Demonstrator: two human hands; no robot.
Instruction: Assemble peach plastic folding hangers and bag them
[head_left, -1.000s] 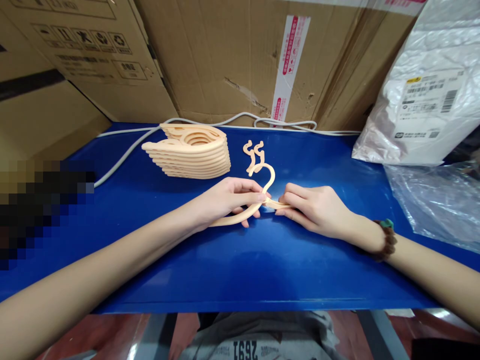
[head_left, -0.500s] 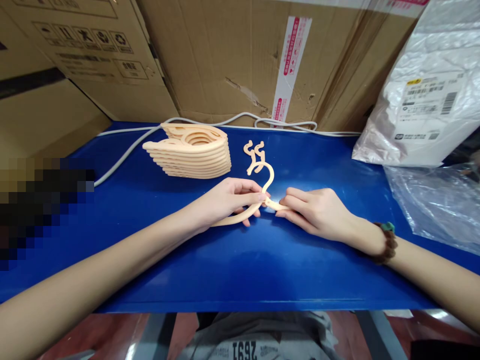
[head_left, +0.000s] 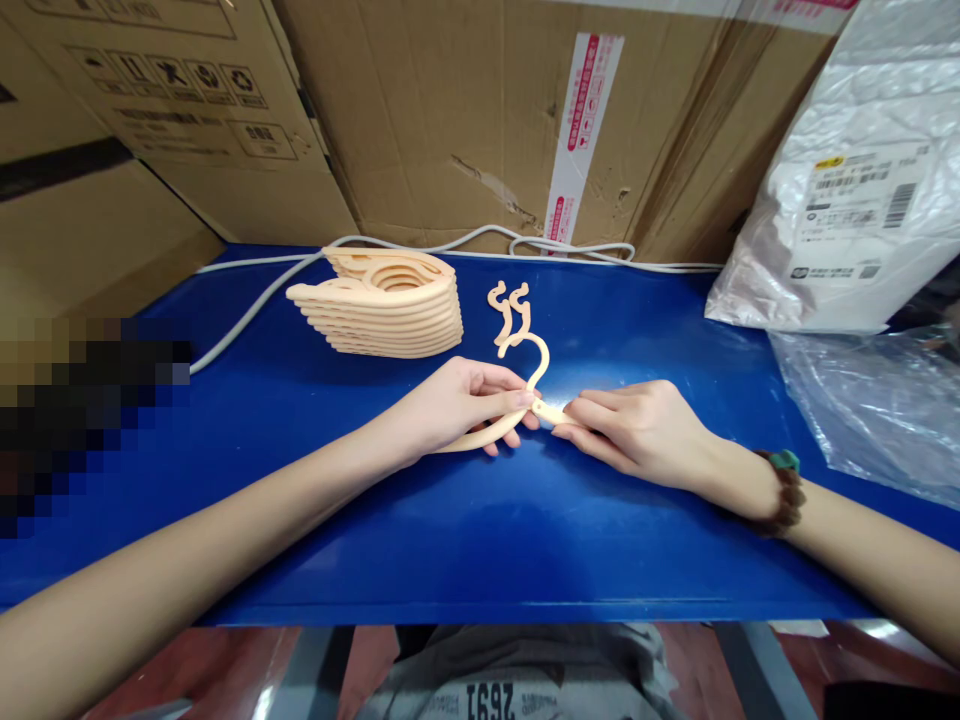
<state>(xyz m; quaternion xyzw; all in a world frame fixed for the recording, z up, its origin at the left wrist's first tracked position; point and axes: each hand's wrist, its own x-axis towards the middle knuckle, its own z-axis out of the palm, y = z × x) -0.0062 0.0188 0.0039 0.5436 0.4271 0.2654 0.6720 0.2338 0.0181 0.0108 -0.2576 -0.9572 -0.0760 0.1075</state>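
Between my hands is a cream plastic clothes hanger (head_left: pixel 541 352), its curved hook pointing toward the back of the table. My left hand (head_left: pixel 457 405) is closed around it just below the hook, the thumb pressing on top near the joint. One curved arm of the hanger runs left under my palm. My right hand (head_left: pixel 637 430) pinches the short right-hand arm (head_left: pixel 549 412), whose outer end is hidden by my fingers. Two small S-shaped cream pieces (head_left: pixel 501 315) lie just behind the hook. A stack of folded cream hangers (head_left: pixel 386 315) stands behind my left hand.
The blue table (head_left: pixel 450 540) ends at a front edge near my lap. Cardboard boxes (head_left: pixel 450 120) line the back, with a white cable (head_left: pixel 480 235) along their base. On the right are a white labelled mailing bag (head_left: pixel 840 230) and a clear plastic bag (head_left: pixel 862 400).
My right hand has moved slightly right and toward me, still pinching the hanger's arm. The hook has shifted down a little. My left hand has hardly moved.
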